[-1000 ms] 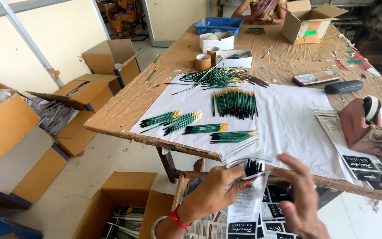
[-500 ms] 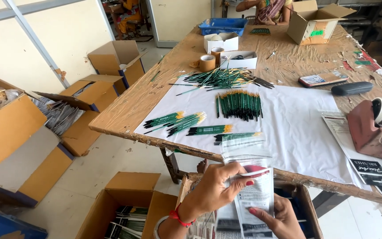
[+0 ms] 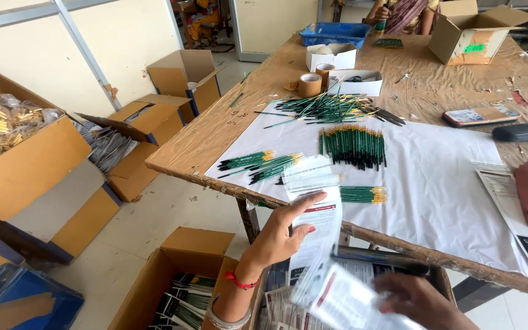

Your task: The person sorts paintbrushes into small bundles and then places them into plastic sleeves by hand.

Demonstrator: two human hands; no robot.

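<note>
My left hand (image 3: 283, 235) holds up a clear plastic packet with a printed card inside (image 3: 314, 211), in front of the table's near edge. My right hand (image 3: 414, 299), low in the view and blurred, grips another clear packet (image 3: 343, 302) over an open box. On the white sheet (image 3: 435, 183) lie green-handled paint brushes: two small bundles (image 3: 263, 165), a neat row (image 3: 354, 146), a short bundle (image 3: 363, 194) and a loose heap (image 3: 331, 109) further back.
Open cardboard boxes (image 3: 181, 269) with packed brushes stand on the floor below me, more boxes (image 3: 38, 165) at left. On the wooden table (image 3: 215, 131) are a tape roll (image 3: 309, 85), white boxes, a blue tray (image 3: 336, 32), a dark case (image 3: 525, 132). Another person sits at the far end.
My view has swung left and down. My left hand has lifted the packet higher against the table edge, and my right hand has dropped low with a second packet.
</note>
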